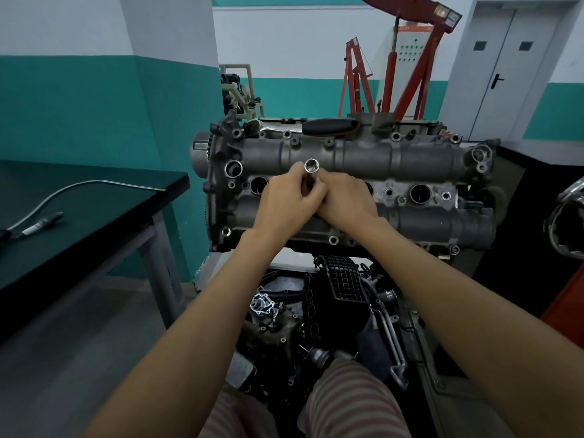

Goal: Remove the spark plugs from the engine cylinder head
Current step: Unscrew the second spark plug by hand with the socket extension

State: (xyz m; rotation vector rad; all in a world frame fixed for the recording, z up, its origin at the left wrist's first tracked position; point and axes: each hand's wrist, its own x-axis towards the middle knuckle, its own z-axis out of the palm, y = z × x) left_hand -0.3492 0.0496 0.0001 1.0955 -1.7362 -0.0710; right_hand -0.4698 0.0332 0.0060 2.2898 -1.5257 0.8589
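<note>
A big grey engine cylinder head (347,159) sits in front of the person. It has a row of round holes along its middle. One open hole (420,193) shows on the right and another (258,184) on the left.

Both hands meet over the middle of the head. The left hand (286,202) has its grip wrapped around a shiny metal socket tube (311,175). The tube stands up with its open end facing the camera. Its low end is hidden by the hands, so I cannot tell if it is in a hole. The right hand (346,197) lies just beside the left one and touches it. Its fingers are curled, but I cannot tell if its grip holds anything.

No spark plug shows in the head.

A ratchet with a black handle (328,126) lies on the far edge of the head.

On the left is a dark tabletop (94,197). A bent metal pipe (63,192) lies on it, and a spark plug (41,224) lies near its low end.
</note>
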